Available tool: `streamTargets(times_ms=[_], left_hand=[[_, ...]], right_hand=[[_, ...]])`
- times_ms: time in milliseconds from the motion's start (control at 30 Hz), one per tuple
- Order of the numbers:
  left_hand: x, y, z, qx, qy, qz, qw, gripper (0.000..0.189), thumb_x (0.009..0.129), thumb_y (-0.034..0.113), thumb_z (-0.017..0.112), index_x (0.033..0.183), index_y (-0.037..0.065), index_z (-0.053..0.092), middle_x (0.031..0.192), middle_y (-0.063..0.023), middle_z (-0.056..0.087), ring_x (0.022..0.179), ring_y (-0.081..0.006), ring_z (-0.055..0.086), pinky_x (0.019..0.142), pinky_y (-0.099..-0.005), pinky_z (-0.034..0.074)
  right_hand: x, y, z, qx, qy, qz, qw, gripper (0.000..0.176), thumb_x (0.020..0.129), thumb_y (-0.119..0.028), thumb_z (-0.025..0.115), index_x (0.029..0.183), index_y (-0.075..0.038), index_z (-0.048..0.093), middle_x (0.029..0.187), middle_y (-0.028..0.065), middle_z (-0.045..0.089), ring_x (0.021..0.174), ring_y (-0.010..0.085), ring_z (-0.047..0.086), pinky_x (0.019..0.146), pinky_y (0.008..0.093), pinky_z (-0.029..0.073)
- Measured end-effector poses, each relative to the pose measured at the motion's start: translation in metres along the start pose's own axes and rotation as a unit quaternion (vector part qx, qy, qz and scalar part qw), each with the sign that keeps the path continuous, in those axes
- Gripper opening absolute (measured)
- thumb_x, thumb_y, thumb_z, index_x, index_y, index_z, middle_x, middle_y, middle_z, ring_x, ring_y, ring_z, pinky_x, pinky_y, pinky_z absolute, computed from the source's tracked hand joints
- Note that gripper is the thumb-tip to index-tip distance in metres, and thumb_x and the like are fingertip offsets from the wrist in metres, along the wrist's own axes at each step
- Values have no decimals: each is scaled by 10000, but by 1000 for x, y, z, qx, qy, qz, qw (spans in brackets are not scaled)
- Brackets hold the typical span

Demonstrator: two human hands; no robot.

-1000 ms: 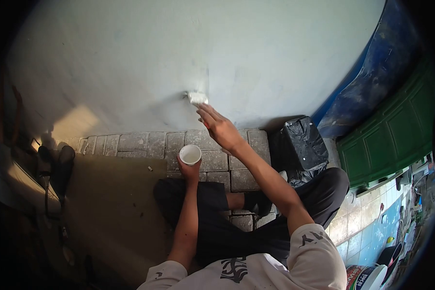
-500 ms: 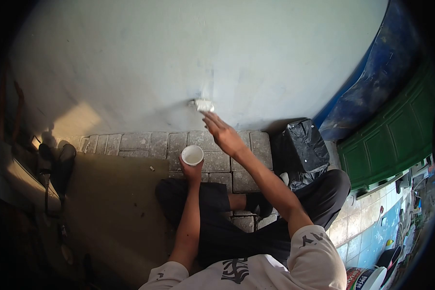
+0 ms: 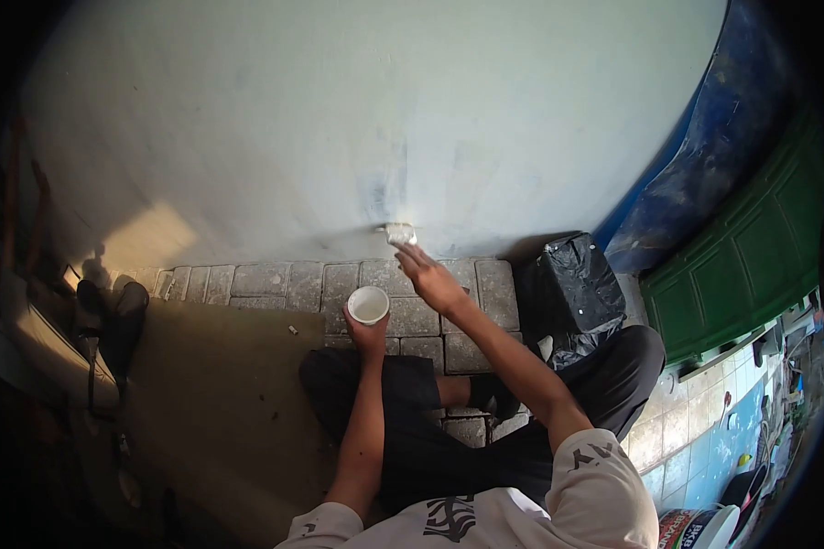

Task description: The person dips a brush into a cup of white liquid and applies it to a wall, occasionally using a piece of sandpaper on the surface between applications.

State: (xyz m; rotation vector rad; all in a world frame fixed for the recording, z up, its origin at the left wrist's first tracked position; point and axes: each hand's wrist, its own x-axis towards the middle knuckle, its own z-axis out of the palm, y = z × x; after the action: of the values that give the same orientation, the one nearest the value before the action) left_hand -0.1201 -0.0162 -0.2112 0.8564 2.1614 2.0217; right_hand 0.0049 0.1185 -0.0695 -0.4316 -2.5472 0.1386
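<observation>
Painting tool [image 3: 401, 234] lower on wall [image 3: 247, 119] than before | right hand [image 3: 435, 284] gripping it | left hand [image 3: 368, 334] holding cup [image 3: 369, 305]

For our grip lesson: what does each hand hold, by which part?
The left hand holds a white cup around its side; the right hand, apparently a brush by its near end.

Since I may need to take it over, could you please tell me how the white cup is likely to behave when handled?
The white cup is probably light, since the left hand alone holds it. Its open top suggests any contents could spill if tilted. Being round, it might roll if laid sideways.
</observation>
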Motion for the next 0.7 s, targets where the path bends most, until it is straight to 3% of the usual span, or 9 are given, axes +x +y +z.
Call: streamTargets(times_ms=[67,133,167,233,367,400,467,567,700], left_hand=[[0,0,0,13,-3,0,1000,780,689,148,961,1331,44,530,1252,-183,659,1175,-378,650,987,-486,517],[2,0,2,22,-4,-2,1000,778,699,157,963,1334,42,529,1254,-174,661,1182,-352,652,997,-470,516],[3,-1,2,12,-12,-2,1000,776,701,157,962,1336,44,530,1249,-173,662,1178,-353,653,996,-470,516],[-1,2,-1,2,-21,-8,1000,774,704,156,961,1338,47,531,1245,-171,664,1173,-354,654,995,-469,516],[2,11,1,-16,-22,11,1000,753,699,121,952,1317,44,529,1236,-195,656,1168,-398,648,991,-491,512],[1,10,0,-24,-18,9,1000,755,698,118,952,1319,45,529,1234,-192,657,1167,-397,647,993,-489,511],[0,6,0,-9,-10,11,1000,759,697,125,954,1320,47,530,1235,-189,658,1165,-394,648,994,-486,511],[-3,5,-3,16,1,11,1000,762,693,137,957,1320,50,533,1238,-182,661,1165,-391,649,994,-484,512],[0,1,-1,2,-2,15,1000,765,687,153,960,1317,49,538,1241,-181,665,1172,-393,653,988,-488,517]], right_hand=[[32,-17,-57,82,60,46,994,350,977,-69,600,1306,49,585,1510,214,538,1373,405,552,1160,456,483],[60,-36,-109,84,141,25,986,347,979,-69,619,1314,22,595,1482,202,567,1357,397,565,1129,463,511],[72,-40,-127,84,138,25,987,347,979,-69,619,1314,22,595,1482,202,567,1357,397,565,1129,463,511],[83,-45,-149,14,234,-40,971,382,945,-14,608,1321,52,586,1491,235,549,1387,405,539,1162,472,480],[62,-32,-110,-125,173,-57,975,469,875,0,591,1323,135,551,1517,303,493,1465,406,459,1226,480,406],[48,-29,-89,-126,176,-57,975,469,875,0,591,1323,135,551,1517,303,493,1465,406,459,1226,480,406],[25,-24,-44,-118,92,-41,988,414,963,-9,571,1358,115,544,1560,273,470,1463,407,461,1223,474,411],[2,-21,-4,-78,46,-18,996,412,969,-22,561,1363,97,538,1550,252,487,1446,397,483,1216,480,419],[31,-43,-54,41,73,24,996,392,968,-16,579,1347,81,549,1516,234,528,1418,388,517,1192,481,446]])
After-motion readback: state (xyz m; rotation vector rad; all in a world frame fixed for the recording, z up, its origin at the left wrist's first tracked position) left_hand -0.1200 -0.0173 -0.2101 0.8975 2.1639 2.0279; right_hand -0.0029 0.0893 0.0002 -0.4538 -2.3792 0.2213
